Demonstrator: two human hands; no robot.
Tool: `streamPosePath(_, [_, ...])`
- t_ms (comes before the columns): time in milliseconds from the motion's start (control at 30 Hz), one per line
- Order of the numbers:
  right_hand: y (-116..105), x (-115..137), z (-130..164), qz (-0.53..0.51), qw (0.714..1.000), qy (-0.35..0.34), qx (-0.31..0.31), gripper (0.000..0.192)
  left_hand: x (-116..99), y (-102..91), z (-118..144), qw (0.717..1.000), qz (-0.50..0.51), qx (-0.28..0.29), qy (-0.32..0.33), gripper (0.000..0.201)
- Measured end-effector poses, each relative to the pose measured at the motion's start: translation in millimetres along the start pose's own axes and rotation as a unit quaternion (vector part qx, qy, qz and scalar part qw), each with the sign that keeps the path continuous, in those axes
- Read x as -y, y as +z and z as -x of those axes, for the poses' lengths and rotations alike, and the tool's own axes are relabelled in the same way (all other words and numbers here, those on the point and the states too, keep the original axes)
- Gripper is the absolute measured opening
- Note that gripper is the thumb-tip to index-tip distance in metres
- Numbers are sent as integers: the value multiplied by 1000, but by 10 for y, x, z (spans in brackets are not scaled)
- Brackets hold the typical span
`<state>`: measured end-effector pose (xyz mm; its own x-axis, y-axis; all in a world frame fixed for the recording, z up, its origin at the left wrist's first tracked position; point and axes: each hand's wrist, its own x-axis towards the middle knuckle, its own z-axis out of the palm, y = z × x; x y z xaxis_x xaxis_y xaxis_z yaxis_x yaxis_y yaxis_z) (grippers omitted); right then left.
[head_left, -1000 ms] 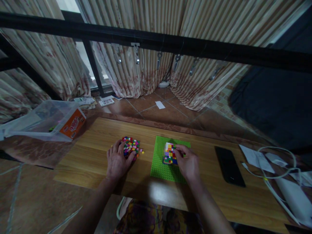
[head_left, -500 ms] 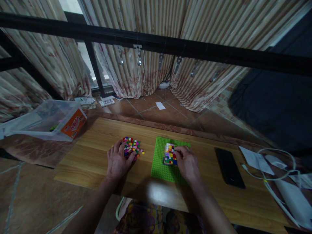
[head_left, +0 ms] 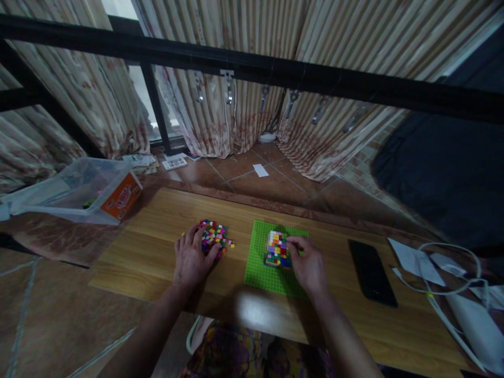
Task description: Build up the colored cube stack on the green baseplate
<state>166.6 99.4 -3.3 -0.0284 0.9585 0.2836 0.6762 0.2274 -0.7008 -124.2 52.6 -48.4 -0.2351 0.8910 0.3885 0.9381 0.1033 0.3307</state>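
My left hand (head_left: 193,257) lies over the left side of a pile of small coloured toy bricks (head_left: 213,237), fingers spread and thumb apart. Part of the pile is hidden under its fingers. On a green studded baseplate (head_left: 258,273) stands a low block built of many-coloured bricks (head_left: 276,248), with white ones at its far end. At the right edge of this block is my right hand (head_left: 309,262), thumb and index finger bent toward each other in a pinch. Whatever may be between those fingertips is too small to make out.
A black phone (head_left: 372,273) lies right of the baseplate on the wooden table (head_left: 142,252). Farther right are white papers (head_left: 413,262) and a looped white cable (head_left: 478,262). A clear plastic box (head_left: 79,205) with an orange label stands beyond the table's left end. A dark rail (head_left: 252,63) crosses ahead.
My right hand has shifted slightly right, so more of the built block's right side shows. My left hand stays over the pile. The whole view has moved a little.
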Motion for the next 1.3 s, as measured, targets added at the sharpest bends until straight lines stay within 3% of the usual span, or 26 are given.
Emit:
streamPosePath(467, [26, 1, -23, 107, 991, -79, 13, 28, -3, -6, -1, 1000, 11, 4, -4, 57])
streamPosePath(1300, [50, 34, 12, 10, 1000, 16, -25, 28, -6, -15, 0, 1000, 13, 6, -4, 55])
